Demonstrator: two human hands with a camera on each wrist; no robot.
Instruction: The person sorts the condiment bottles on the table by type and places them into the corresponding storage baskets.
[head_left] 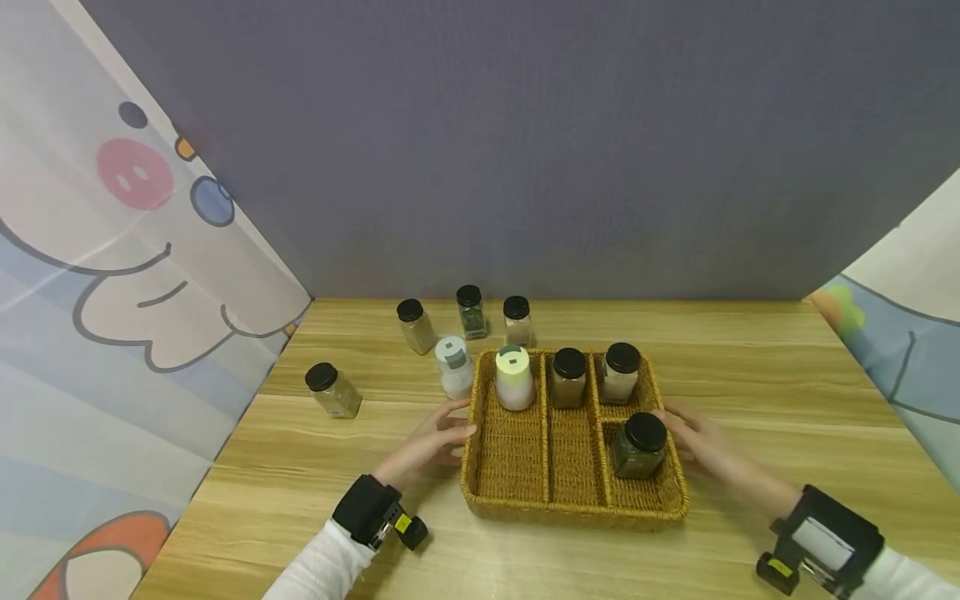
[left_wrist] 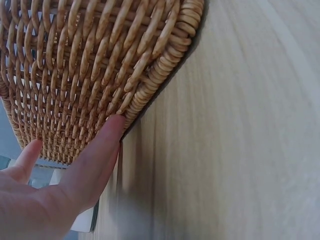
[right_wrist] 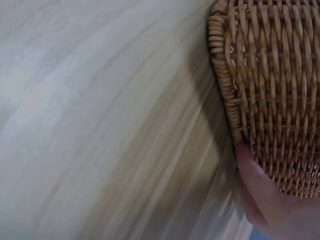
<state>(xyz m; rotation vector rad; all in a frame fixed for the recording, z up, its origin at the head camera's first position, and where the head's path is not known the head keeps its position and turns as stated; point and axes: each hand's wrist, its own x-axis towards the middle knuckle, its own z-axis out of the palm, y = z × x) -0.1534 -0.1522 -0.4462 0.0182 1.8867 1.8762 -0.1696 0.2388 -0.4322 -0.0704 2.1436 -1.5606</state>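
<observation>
A woven basket (head_left: 573, 510) with four walled-off spaces sits before me on the wooden table. My left hand (head_left: 427, 446) touches its left side wall, with straight fingertips low on the wicker (left_wrist: 75, 75). Against the right side wall lies my right hand (head_left: 693, 433), its fingers extended at the lower edge. Inside, a white bottle with a yellow-green cap (head_left: 514, 379) stands in the left space. A black-lidded jar (head_left: 568, 379) occupies the middle one. On the right, a pale jar (head_left: 620, 372) is at the far end and a dark green jar (head_left: 639, 446) at the near end.
Just beyond the basket's left corner stands a white bottle with a grey-white cap (head_left: 454, 368). Black-lidded jars line the back: one beige (head_left: 417, 327), one green (head_left: 472, 313), one pale (head_left: 517, 322). Another beige jar (head_left: 334, 392) is far left. A grey panel (head_left: 555, 150) borders the table's back.
</observation>
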